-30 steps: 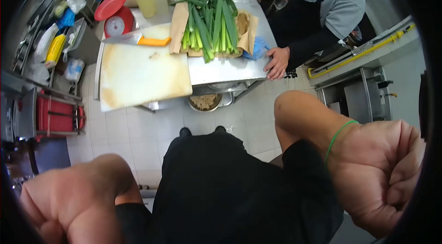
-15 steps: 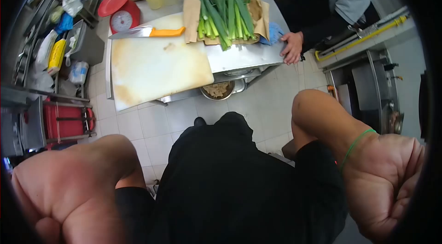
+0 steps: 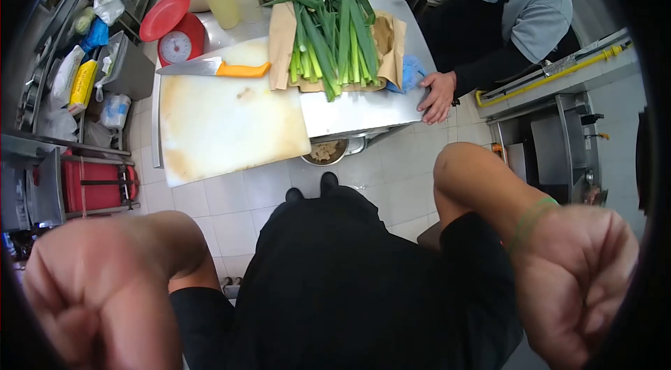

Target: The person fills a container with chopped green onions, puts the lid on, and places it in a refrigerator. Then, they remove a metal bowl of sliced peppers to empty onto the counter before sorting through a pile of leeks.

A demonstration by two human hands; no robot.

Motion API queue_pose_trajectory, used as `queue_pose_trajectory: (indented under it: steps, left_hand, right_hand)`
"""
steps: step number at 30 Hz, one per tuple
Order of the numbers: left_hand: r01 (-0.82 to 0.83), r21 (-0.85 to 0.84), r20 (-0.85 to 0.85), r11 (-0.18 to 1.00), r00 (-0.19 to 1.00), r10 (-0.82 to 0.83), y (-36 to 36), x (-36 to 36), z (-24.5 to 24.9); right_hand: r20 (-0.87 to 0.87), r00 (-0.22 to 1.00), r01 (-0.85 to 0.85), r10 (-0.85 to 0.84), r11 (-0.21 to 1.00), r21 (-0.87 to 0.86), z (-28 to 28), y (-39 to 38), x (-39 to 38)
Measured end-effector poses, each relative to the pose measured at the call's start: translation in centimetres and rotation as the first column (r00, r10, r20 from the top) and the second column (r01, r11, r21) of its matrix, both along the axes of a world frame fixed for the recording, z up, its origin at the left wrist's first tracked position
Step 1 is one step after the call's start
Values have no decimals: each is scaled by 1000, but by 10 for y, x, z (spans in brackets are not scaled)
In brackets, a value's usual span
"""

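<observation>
On the steel table, a knife lies along the cutting board, near leeks. Well apart, left hand and right hand curl; I cannot tell if either grips anything. Raised so, they want slow, steady movement.

Table at twelve o'clock: glossy metal. Board: matt plastic. Knife: metal blade, smooth plastic handle. Wrapping: creased paper.
</observation>
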State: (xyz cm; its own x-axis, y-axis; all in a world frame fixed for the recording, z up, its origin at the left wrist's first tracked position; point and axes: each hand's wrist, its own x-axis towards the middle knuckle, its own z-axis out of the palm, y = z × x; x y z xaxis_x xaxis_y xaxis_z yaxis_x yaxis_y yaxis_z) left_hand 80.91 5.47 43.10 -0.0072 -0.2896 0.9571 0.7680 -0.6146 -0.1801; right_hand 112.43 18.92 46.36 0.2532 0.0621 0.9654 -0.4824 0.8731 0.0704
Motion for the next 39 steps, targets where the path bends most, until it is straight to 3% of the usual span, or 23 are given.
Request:
queue_pose_trajectory:
  steps: [3, 5, 6, 7, 9, 11, 12, 14, 15, 17, 18, 20, 21, 23, 27, 30, 32, 33, 35, 36, 37, 38, 39]
  left_hand:
    - [-22, -155, 127, 988, 991, 42, 43, 4, -32]
    - [-30, -463, 215, 886, 966, 145, 80, 11, -73]
    - [11, -647, 233, 762, 955, 184, 102, 12, -94]
    - [92, -805, 249, 586, 949, 193, 125, 13, -119]
    - [275, -933, 310, 233, 941, 134, 162, 13, -172]
    - [189, -969, 184, 159, 982, -45, 191, 10, -231]
    - [167, -985, 159, 48, 978, -135, 202, 12, -249]
    - [-46, -998, -59, 52, 954, -295, 223, 18, -273]
    - [-41, -998, -56, 54, 952, -300, 233, 20, -286]
    - [-306, -944, -330, 124, 882, -336, 250, 22, -306]
    - [-305, -945, -328, 119, 880, -345, 257, 20, -307]
    - [-509, -859, -488, 58, 778, -397, 265, 18, -311]
    - [-511, -858, -485, 54, 770, -415, 267, 14, -313]
    - [-496, -844, -527, 205, 699, -483, 269, 6, -317]
    - [-564, -809, -544, 166, 610, -576, 271, 1, -304]
    - [-496, -838, -522, 229, 602, -605, 271, -4, -299]
    - [-288, -918, -396, 273, 705, -588, 272, -6, -287]
    - [-295, -915, -404, 276, 701, -588, 269, -7, -272]
    - [-91, -938, -245, 335, 857, -454, 267, -11, -224]
    - [-100, -933, -258, 345, 855, -451, 271, -17, -204]
    - [-38, -906, -211, 421, 904, -372, 275, -25, -185]
    - [16, -867, -152, 498, 944, -294, 278, -31, -167]
    - [228, -872, 91, 432, 945, -314, 281, -34, -151]
  right_hand:
    - [-102, 978, -201, 181, 945, -259, -31, 44, -22]
    - [149, 986, 9, 75, 868, -496, -75, 93, -47]
    - [407, 914, 237, 13, 796, -557, -102, 116, -59]
    - [664, 748, 471, -27, 726, -501, -129, 139, -71]
    - [686, 648, 377, 331, 643, -667, -200, 176, -92]
    - [659, 520, 431, 543, 499, -752, -257, 197, -98]
    - [657, 527, 437, 539, 492, -753, -280, 207, -94]
    - [971, 189, 702, 144, 672, -237, -313, 221, -78]
    - [972, 186, 706, 142, 668, -232, -321, 223, -70]
    - [952, 103, 823, 287, 513, -244, -332, 224, -59]
    - [950, 105, 826, 294, 506, -248, -330, 220, -56]
    - [969, 120, 806, 216, 549, -222, -328, 211, -49]
    - [973, 187, 796, 136, 559, -231, -329, 205, -50]
    - [956, 259, 806, 135, 516, -291, -328, 194, -50]
    - [905, 415, 788, 96, 459, -410, -327, 172, -61]
    - [885, 459, 782, 85, 435, -447, -322, 156, -71]
    - [834, 547, 745, 66, 417, -521, -318, 150, -74]
    - [822, 567, 742, 55, 401, -538, -314, 147, -74]
    - [779, 626, 714, 38, 372, -592, -324, 151, -72]
    - [737, 675, 686, 28, 344, -641, -326, 152, -72]
    - [714, 700, 664, 36, 338, -667, -321, 150, -73]
    - [708, 706, 656, 30, 351, -668, -318, 150, -74]
    - [715, 696, 658, 70, 338, -673, -316, 151, -74]
